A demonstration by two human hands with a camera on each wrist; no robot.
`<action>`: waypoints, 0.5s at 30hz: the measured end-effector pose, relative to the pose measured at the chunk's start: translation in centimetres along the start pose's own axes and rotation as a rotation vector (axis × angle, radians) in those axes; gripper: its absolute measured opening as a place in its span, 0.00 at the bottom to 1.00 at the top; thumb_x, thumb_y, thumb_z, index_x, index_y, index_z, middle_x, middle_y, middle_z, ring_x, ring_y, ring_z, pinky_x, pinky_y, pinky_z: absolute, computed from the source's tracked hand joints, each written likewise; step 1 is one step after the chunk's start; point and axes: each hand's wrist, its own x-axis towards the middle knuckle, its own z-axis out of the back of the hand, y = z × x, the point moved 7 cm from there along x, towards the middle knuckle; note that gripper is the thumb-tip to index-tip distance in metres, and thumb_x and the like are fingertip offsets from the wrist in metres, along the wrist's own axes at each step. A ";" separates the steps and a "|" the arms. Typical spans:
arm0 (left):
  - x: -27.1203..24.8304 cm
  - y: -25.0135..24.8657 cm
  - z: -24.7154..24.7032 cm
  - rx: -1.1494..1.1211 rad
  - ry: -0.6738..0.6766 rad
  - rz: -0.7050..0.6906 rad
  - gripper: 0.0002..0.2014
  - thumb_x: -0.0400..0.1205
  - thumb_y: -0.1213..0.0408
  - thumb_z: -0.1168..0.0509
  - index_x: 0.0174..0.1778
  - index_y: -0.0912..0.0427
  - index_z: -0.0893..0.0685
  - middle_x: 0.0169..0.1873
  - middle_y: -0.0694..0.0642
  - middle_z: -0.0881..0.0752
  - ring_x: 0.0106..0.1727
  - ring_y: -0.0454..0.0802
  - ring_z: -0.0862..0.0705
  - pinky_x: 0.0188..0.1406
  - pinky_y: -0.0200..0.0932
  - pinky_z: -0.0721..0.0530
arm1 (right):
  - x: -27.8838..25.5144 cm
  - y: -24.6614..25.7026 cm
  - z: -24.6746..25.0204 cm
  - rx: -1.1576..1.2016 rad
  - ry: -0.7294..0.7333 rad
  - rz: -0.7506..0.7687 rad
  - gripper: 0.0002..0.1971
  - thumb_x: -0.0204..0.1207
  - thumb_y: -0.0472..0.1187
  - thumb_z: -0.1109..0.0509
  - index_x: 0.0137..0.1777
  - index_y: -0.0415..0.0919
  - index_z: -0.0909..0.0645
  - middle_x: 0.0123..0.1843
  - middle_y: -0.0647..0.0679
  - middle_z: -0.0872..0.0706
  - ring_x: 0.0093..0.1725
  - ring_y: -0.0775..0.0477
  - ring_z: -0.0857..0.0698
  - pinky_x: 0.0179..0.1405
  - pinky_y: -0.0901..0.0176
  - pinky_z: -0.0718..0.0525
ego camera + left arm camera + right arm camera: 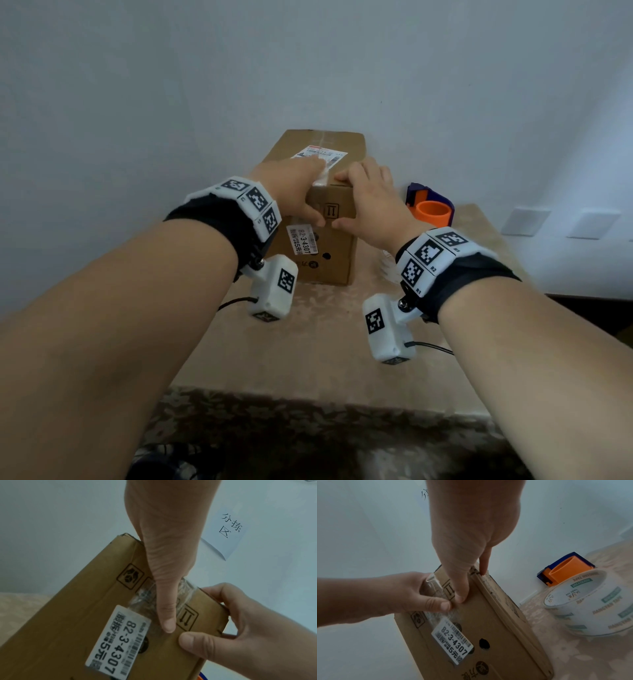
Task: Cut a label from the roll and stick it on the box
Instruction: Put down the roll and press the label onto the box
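Observation:
A brown cardboard box (334,240) (77,615) (488,628) stands upright on the table against the wall. A strip of clear tape (145,596) (433,586) runs over its top front edge and down the front face, above a white label (303,240) (118,642) reading 82-3-4307. My left hand (291,192) lies flat on the top, and its thumb (164,608) presses straight down on the tape. My right hand (370,202) (240,635) grips the box's top right corner, fingers over the edge and thumb on the front face.
A clear tape roll (594,608) and an orange and blue dispenser (430,209) (566,570) sit on the table (308,342) right of the box. A shipping label (322,154) covers part of the box top. A handwritten paper note (228,534) hangs on the wall.

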 end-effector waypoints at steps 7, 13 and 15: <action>-2.3 2.8 -0.1 -0.067 -0.131 0.040 0.25 0.71 0.42 0.29 0.59 0.51 0.22 0.53 0.51 0.14 0.53 0.54 0.16 0.46 0.49 0.18 | 0.0 0.3 0.3 0.012 0.021 0.004 0.31 0.66 0.42 0.21 0.68 0.44 0.30 0.68 0.45 0.30 0.64 0.47 0.33 0.62 0.60 0.34; -4.2 3.7 1.5 -0.236 -0.278 0.085 0.18 0.83 0.50 0.39 0.63 0.53 0.14 0.56 0.57 0.10 0.56 0.57 0.15 0.56 0.54 0.19 | 0.4 0.2 0.7 0.156 0.006 0.037 0.23 0.71 0.38 0.24 0.65 0.46 0.25 0.66 0.47 0.28 0.58 0.55 0.38 0.61 0.63 0.37; -4.3 3.5 1.8 -0.260 -0.321 0.077 0.16 0.84 0.52 0.39 0.58 0.55 0.12 0.54 0.56 0.10 0.56 0.56 0.15 0.56 0.56 0.18 | 0.5 0.2 0.8 0.205 -0.009 0.043 0.20 0.73 0.35 0.27 0.64 0.45 0.24 0.66 0.47 0.26 0.59 0.54 0.36 0.61 0.64 0.37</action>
